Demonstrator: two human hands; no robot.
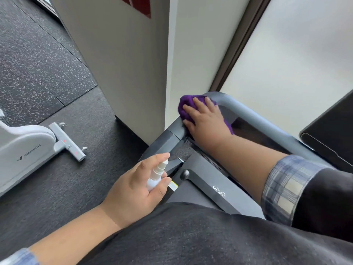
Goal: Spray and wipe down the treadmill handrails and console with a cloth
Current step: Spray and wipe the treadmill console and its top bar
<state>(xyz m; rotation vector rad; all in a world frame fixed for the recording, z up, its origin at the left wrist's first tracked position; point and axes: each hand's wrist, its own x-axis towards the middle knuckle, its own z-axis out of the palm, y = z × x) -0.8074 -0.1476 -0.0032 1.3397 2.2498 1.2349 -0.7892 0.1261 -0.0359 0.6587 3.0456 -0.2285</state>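
Spray bottle in left hand.

Dark speckled rubber floor carries the treadmill base and a white exercise machine.

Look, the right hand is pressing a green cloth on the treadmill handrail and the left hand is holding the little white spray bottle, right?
Almost. The cloth is purple, not green, as the head view shows. The rest holds: the right hand presses it on the treadmill handrail, and the left hand holds the little white spray bottle.
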